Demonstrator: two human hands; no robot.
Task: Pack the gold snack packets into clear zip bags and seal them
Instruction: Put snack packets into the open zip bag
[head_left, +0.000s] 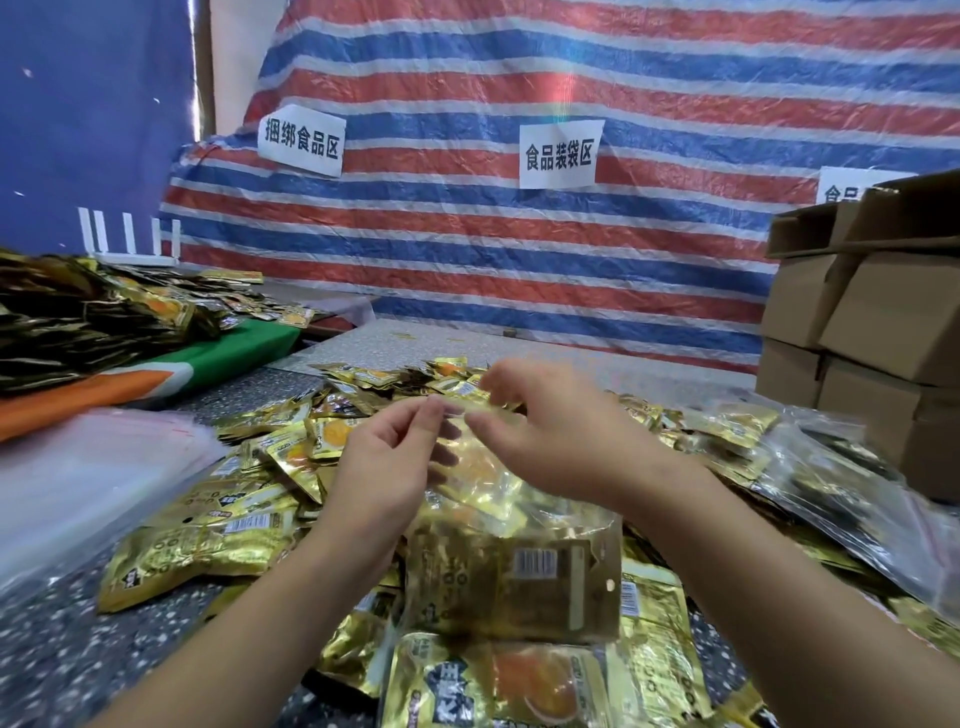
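The third paper sign (852, 186) on the striped tarp is half hidden behind the cardboard boxes (878, 312), themselves cut by the right edge. Print on the gold packets (249, 525) is too blurred to read. The clear zip bag's (483, 478) mouth blurs between the fingertips
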